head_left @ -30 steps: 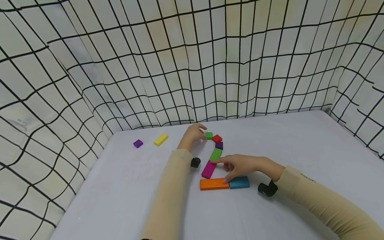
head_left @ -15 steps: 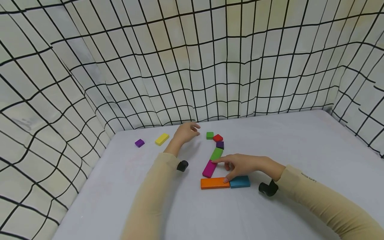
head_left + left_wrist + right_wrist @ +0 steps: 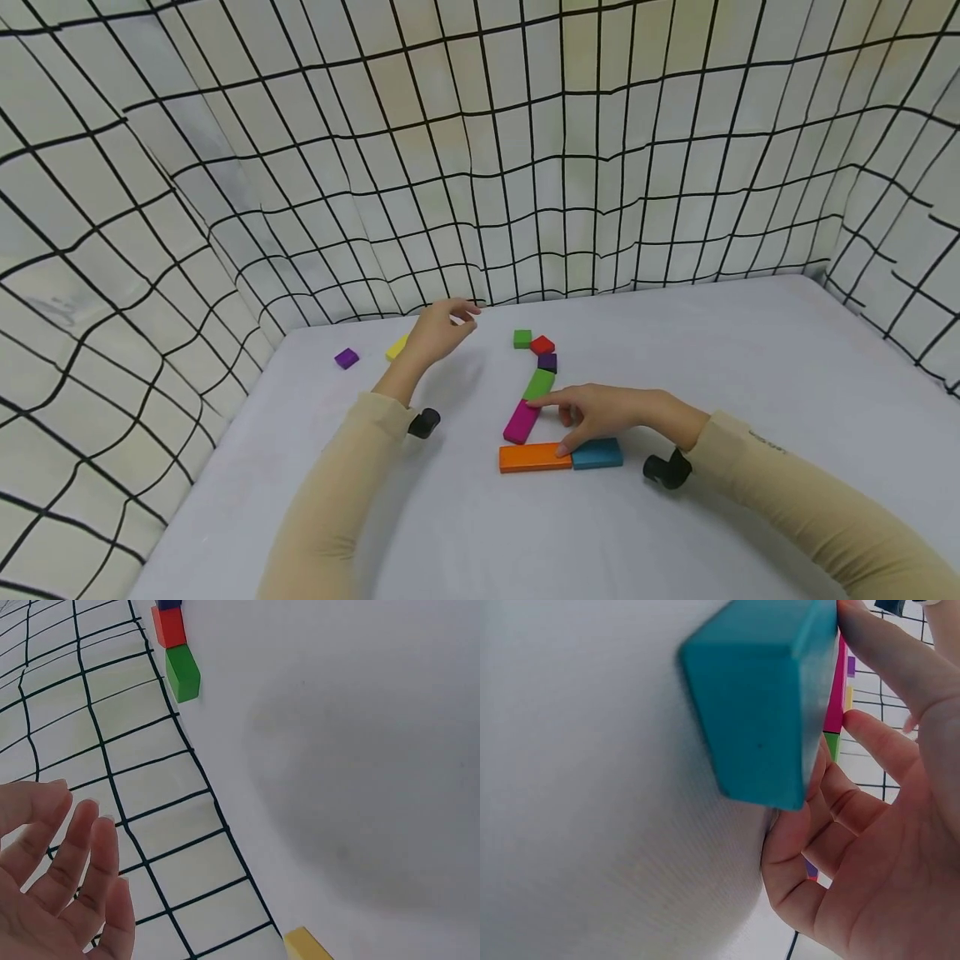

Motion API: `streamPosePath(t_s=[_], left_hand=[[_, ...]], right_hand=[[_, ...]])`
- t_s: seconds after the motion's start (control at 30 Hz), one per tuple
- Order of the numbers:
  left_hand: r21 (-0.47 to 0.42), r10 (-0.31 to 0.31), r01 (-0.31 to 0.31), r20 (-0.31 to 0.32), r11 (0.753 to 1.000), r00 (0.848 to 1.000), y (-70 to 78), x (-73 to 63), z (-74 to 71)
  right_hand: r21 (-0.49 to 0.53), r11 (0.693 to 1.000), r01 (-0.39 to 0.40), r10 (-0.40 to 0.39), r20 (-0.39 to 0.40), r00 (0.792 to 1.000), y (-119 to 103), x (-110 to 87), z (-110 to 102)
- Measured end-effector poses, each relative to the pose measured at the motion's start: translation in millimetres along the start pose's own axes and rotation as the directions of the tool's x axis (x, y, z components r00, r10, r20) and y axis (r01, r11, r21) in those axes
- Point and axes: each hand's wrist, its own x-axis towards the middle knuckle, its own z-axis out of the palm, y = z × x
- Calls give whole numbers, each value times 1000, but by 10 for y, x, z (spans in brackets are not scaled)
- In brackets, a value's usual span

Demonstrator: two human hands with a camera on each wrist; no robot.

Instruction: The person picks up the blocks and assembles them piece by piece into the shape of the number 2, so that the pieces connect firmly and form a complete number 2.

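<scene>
My right hand [image 3: 611, 415] rests over the blocks, its index fingertip on the magenta block [image 3: 519, 424] where it meets the long green block [image 3: 539, 384]. Its thumb touches the orange block [image 3: 531, 458] near the seam with the blue block [image 3: 597, 454], which looms large in the right wrist view. A curving line continues through a dark purple block [image 3: 547, 362], a red block [image 3: 542, 344] and a small green block [image 3: 522, 338]. My left hand [image 3: 438, 332], fingers loosely bent and holding nothing, hovers left of the line. It partly hides a yellow block [image 3: 395, 348].
A loose purple block [image 3: 347, 358] lies at the far left of the white table [image 3: 697, 350]. Black netting [image 3: 525, 192] over pale sheeting rises along the back and both sides.
My left hand has withdrawn leftward from the small green block and now overlaps the yellow one. My right hand and the lined-up blocks stay put.
</scene>
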Motion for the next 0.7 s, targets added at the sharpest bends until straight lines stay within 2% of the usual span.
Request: streamPosePath(t_s=[0.2,0.37,0.57,0.7], left_hand=[[-14,-27,26,-40,1000,999,-204,-141,-107],[-5,-54,54,-42,999,998,-413,-246,-173],[-21,-93,91,-87,996,992,-623,-284,-287],[-50,-144,140,-100,989,984,-748,-290,-355]], right_hand=[[-5,1000,9,-9,-2,1000,2,-5,19],[-3,1000,16,-16,-5,1000,15,-12,28],[-5,1000,20,-20,-3,1000,15,-11,30],[-5,1000,15,-15,-3,1000,9,-7,18]])
